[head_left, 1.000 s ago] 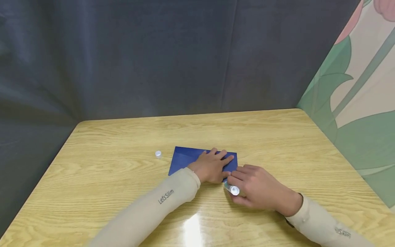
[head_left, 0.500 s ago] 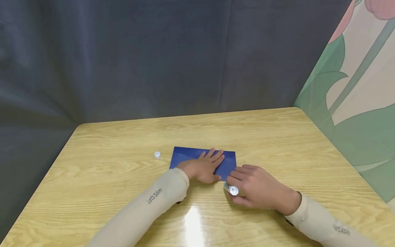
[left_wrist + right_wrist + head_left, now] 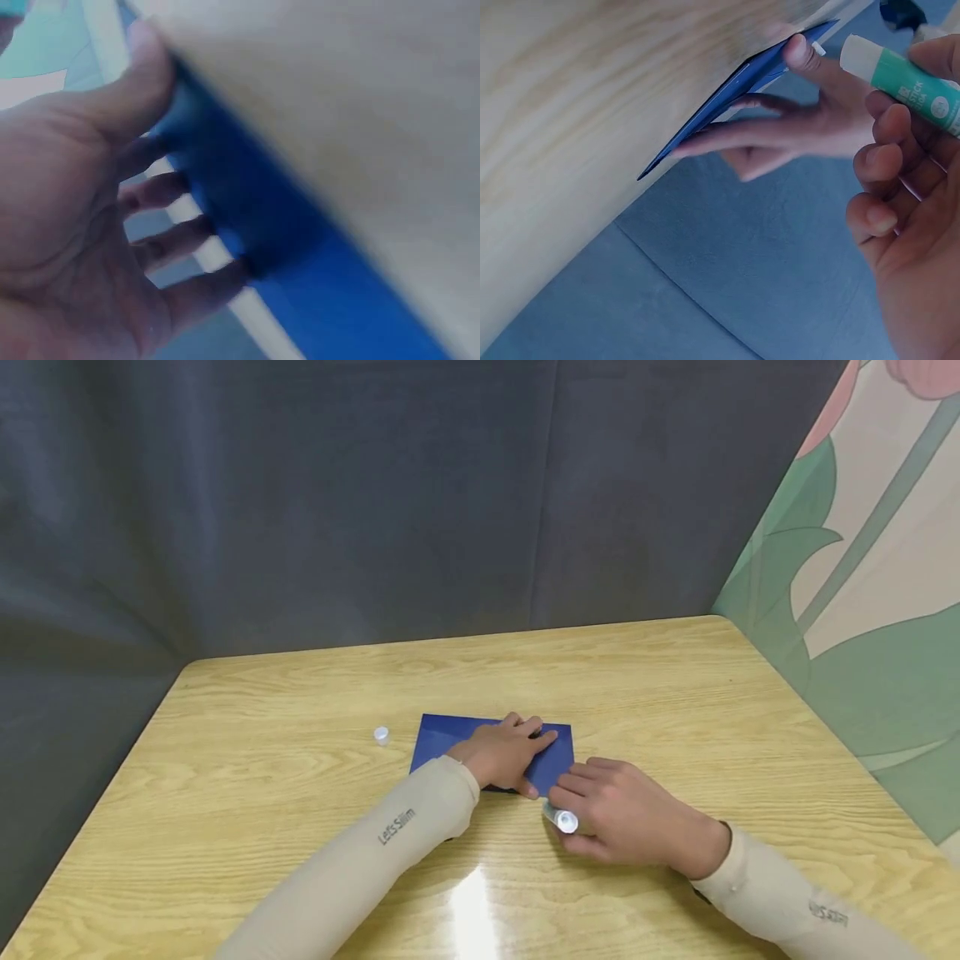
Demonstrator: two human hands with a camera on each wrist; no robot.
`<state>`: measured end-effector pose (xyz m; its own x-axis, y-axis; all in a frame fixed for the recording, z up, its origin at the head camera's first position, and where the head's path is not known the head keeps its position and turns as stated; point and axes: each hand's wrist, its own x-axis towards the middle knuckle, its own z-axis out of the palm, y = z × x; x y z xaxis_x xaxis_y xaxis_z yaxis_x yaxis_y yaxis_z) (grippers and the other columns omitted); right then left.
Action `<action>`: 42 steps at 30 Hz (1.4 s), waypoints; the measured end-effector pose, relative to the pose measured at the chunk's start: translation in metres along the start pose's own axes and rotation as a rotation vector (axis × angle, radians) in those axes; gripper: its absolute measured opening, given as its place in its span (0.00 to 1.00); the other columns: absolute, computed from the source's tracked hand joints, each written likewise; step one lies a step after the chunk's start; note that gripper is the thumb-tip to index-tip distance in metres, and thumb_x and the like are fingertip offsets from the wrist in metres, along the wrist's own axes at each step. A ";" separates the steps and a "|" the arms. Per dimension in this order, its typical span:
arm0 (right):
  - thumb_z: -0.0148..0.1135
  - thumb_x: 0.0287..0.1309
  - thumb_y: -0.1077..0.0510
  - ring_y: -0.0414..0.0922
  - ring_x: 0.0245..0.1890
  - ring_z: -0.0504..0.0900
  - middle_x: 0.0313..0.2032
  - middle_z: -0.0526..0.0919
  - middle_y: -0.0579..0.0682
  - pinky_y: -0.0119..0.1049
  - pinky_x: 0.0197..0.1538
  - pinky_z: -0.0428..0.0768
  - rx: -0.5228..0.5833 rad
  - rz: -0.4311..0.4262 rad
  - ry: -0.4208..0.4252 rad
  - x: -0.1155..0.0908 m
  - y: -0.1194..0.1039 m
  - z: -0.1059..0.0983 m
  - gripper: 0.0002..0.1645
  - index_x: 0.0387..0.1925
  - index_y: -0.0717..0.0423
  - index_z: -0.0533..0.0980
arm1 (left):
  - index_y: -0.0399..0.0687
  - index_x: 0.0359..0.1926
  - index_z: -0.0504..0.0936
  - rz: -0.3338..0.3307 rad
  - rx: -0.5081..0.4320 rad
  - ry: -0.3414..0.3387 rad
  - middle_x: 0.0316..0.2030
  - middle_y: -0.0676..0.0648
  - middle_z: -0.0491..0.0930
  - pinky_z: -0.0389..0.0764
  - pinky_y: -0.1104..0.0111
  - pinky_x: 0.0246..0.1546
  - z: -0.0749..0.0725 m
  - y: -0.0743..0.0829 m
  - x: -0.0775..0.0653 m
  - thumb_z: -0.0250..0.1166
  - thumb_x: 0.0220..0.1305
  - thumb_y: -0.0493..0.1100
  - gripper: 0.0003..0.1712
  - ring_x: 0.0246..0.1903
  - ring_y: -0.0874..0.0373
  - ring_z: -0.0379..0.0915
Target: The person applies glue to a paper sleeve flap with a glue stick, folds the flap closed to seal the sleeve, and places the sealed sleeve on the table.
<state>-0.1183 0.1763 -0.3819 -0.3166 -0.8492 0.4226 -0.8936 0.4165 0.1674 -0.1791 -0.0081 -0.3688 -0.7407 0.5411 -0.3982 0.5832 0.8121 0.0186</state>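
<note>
A flat blue sheet of paper (image 3: pixel 438 737) lies on the table. My left hand (image 3: pixel 504 753) rests over its middle, palm down. In the left wrist view its fingertips meet the blue surface (image 3: pixel 322 292), fingers extended and slightly bent. Close to the sheet's near right corner, my right hand (image 3: pixel 626 814) grips a glue stick (image 3: pixel 564 819) by its barrel. The right wrist view shows the glue stick's teal label (image 3: pixel 919 90) and white end, with the thumb and fingers around it. Part of the sheet is hidden under the left hand.
A small white cap (image 3: pixel 382 736) sits on the wooden table (image 3: pixel 262 793), left of the paper. Behind the table hangs a dark curtain (image 3: pixel 360 502). A wall with painted flowers and leaves (image 3: pixel 885 677) stands at the right.
My left hand slid left over the paper, then came back right with its fingers drawn closer together. The right hand keeps its grip on the glue stick and has barely moved.
</note>
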 end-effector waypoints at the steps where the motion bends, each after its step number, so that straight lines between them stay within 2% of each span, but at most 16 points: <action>1: 0.70 0.44 0.46 0.35 0.24 0.67 0.23 0.69 0.36 0.30 0.30 0.72 0.006 -0.001 0.001 0.001 -0.001 0.000 0.16 0.27 0.46 0.70 | 0.69 0.78 0.50 -0.012 0.036 -0.006 0.76 0.58 0.52 0.76 0.61 0.61 -0.004 0.002 0.002 0.67 0.58 0.66 0.53 0.71 0.56 0.55; 3: 0.71 0.44 0.46 0.35 0.25 0.67 0.23 0.70 0.36 0.29 0.31 0.72 0.011 -0.007 0.000 0.002 -0.003 0.001 0.17 0.27 0.45 0.71 | 0.71 0.78 0.51 -0.028 0.092 -0.016 0.75 0.57 0.54 0.78 0.62 0.57 -0.011 0.007 0.006 0.70 0.54 0.66 0.55 0.67 0.56 0.58; 6: 0.72 0.45 0.46 0.34 0.25 0.67 0.24 0.72 0.36 0.29 0.32 0.74 0.013 -0.016 -0.006 0.004 -0.005 0.002 0.17 0.28 0.45 0.71 | 0.72 0.78 0.52 -0.043 0.129 -0.022 0.76 0.56 0.53 0.77 0.61 0.58 -0.015 0.010 0.009 0.74 0.51 0.65 0.58 0.69 0.54 0.57; 10: 0.71 0.44 0.46 0.34 0.25 0.67 0.23 0.71 0.35 0.29 0.31 0.73 0.011 -0.019 -0.008 0.005 -0.006 0.001 0.17 0.28 0.45 0.71 | 0.65 0.78 0.52 -0.037 0.105 0.005 0.78 0.56 0.49 0.76 0.63 0.61 -0.010 0.009 0.007 0.72 0.53 0.64 0.57 0.73 0.52 0.54; 15: 0.71 0.43 0.46 0.35 0.24 0.65 0.22 0.70 0.36 0.29 0.30 0.72 0.006 -0.015 -0.010 0.004 -0.005 -0.002 0.17 0.27 0.45 0.71 | 0.53 0.76 0.58 -0.020 0.025 0.079 0.78 0.54 0.53 0.71 0.66 0.67 -0.002 0.006 -0.001 0.67 0.57 0.63 0.50 0.73 0.53 0.57; 20: 0.71 0.43 0.45 0.35 0.24 0.65 0.22 0.69 0.36 0.30 0.30 0.72 0.003 -0.015 -0.013 0.002 -0.006 -0.003 0.17 0.28 0.46 0.72 | 0.49 0.74 0.62 -0.014 -0.013 0.111 0.76 0.51 0.58 0.65 0.64 0.72 0.002 0.007 -0.004 0.66 0.59 0.62 0.47 0.75 0.50 0.56; 23: 0.71 0.43 0.46 0.35 0.24 0.65 0.22 0.69 0.36 0.29 0.30 0.71 0.011 -0.016 -0.007 0.002 -0.007 -0.002 0.17 0.28 0.46 0.72 | 0.51 0.74 0.64 -0.011 0.010 0.116 0.74 0.53 0.61 0.71 0.64 0.68 0.001 0.006 -0.003 0.69 0.56 0.63 0.49 0.71 0.52 0.62; 25: 0.71 0.44 0.46 0.35 0.24 0.66 0.23 0.69 0.36 0.29 0.30 0.71 0.015 -0.017 -0.008 0.002 -0.007 -0.002 0.17 0.28 0.46 0.71 | 0.56 0.75 0.62 -0.009 0.042 0.102 0.73 0.54 0.62 0.75 0.64 0.63 -0.002 0.006 -0.001 0.70 0.54 0.63 0.50 0.67 0.52 0.65; 29: 0.71 0.44 0.47 0.35 0.26 0.68 0.24 0.72 0.36 0.30 0.32 0.73 0.013 -0.012 -0.012 0.002 -0.006 -0.001 0.16 0.29 0.46 0.72 | 0.70 0.76 0.57 -0.009 0.094 0.048 0.74 0.56 0.59 0.75 0.61 0.62 -0.010 0.010 0.004 0.72 0.53 0.63 0.52 0.69 0.49 0.62; 32: 0.69 0.44 0.47 0.35 0.26 0.69 0.24 0.72 0.36 0.31 0.33 0.75 0.006 -0.004 -0.006 0.001 -0.006 0.000 0.15 0.28 0.46 0.72 | 0.74 0.76 0.55 -0.012 0.101 0.021 0.75 0.56 0.56 0.74 0.61 0.64 -0.012 0.012 0.007 0.73 0.54 0.62 0.53 0.72 0.47 0.58; 35: 0.69 0.44 0.46 0.35 0.26 0.69 0.23 0.71 0.36 0.31 0.32 0.75 0.009 -0.005 -0.002 0.001 -0.006 0.000 0.15 0.28 0.46 0.71 | 0.66 0.76 0.58 -0.008 0.068 0.047 0.75 0.56 0.57 0.74 0.63 0.63 -0.007 0.010 0.006 0.73 0.54 0.62 0.52 0.70 0.50 0.61; 38: 0.69 0.44 0.47 0.35 0.25 0.66 0.22 0.70 0.36 0.30 0.31 0.73 0.014 -0.012 -0.006 0.002 -0.005 0.000 0.16 0.28 0.46 0.71 | 0.55 0.76 0.61 -0.015 -0.023 0.087 0.76 0.54 0.57 0.70 0.64 0.68 -0.001 0.007 0.002 0.71 0.56 0.60 0.50 0.73 0.51 0.59; 42: 0.71 0.43 0.47 0.35 0.25 0.64 0.23 0.69 0.36 0.28 0.31 0.71 0.016 -0.016 -0.017 0.001 -0.004 -0.001 0.16 0.28 0.46 0.71 | 0.51 0.76 0.59 -0.027 -0.126 0.101 0.78 0.52 0.52 0.61 0.61 0.74 0.010 0.004 -0.003 0.65 0.62 0.61 0.47 0.78 0.51 0.47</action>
<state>-0.1144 0.1740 -0.3815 -0.3073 -0.8613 0.4046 -0.9038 0.3973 0.1594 -0.1716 -0.0089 -0.3766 -0.7891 0.5329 -0.3055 0.5211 0.8441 0.1264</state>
